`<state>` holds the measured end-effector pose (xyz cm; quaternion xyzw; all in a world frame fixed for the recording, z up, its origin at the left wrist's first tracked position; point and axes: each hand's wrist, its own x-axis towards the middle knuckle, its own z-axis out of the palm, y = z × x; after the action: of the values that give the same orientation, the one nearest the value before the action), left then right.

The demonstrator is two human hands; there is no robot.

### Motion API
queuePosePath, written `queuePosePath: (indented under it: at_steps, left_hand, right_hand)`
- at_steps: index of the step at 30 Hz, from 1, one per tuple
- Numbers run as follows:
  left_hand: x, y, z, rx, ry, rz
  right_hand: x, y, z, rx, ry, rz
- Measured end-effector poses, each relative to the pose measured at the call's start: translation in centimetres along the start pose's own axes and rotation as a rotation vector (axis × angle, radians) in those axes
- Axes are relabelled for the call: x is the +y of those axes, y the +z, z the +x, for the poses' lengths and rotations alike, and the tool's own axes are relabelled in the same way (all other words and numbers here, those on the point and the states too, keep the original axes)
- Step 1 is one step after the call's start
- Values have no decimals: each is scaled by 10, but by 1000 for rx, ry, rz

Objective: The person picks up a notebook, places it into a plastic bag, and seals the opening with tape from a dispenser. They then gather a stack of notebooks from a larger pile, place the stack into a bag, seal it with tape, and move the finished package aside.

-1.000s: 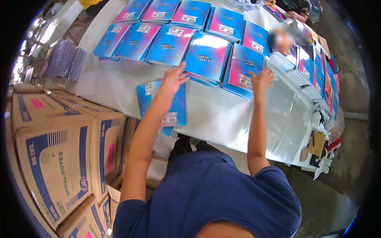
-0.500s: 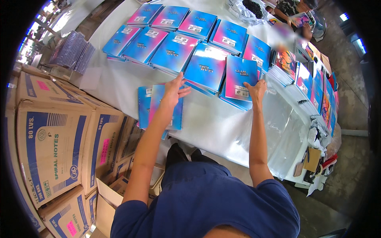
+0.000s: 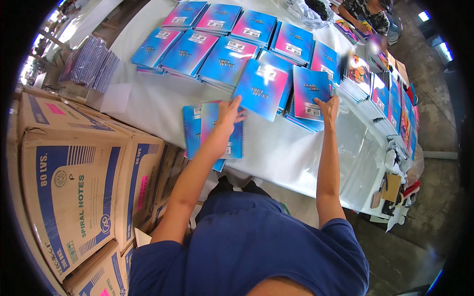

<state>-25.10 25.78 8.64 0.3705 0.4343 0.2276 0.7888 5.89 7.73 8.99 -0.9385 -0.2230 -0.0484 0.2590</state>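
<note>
My left hand pinches the lower left corner of a blue and pink spiral notebook, which is lifted and slightly blurred above the stack behind it. Just to the right, my right hand grips the lower right edge of another notebook, thumb on the cover, over a stack of the same kind. Partly behind my left forearm, a small overlapping pile of notebooks lies at the table's near edge. Two rows of similar notebook stacks spread across the table beyond my hands.
The table has a white covering. Cardboard boxes are piled at the left, beside a stack of spiral-bound books. More notebook stacks line the right side. Another person handles books at the far right.
My left hand has raised a notebook off its stack, swinging it up and to the right. My right hand keeps hold of its notebook. The whole view has shifted slightly.
</note>
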Motion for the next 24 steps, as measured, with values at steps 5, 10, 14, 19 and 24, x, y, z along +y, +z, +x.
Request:
queuePosePath:
  at_steps: [5,10,14,19,24]
  left_hand:
    - [-22,-97,-97,216,94,-203]
    - [-60,-158,-98,280,-82,-9]
    - [-34,-159,-102,78,-285,102]
    - [2,-180,-121,-113,-486,326]
    - [67,-107,-90,-244,101,978]
  right_hand:
    - [-28,-20,-20,126,73,156]
    - [-93,-55,-86,-71,137,916]
    - [-131,-17,-177,-358,359,1194]
    - [-131,26,-180,-129,-228,588]
    - [-112,27,-1,177,-255,283]
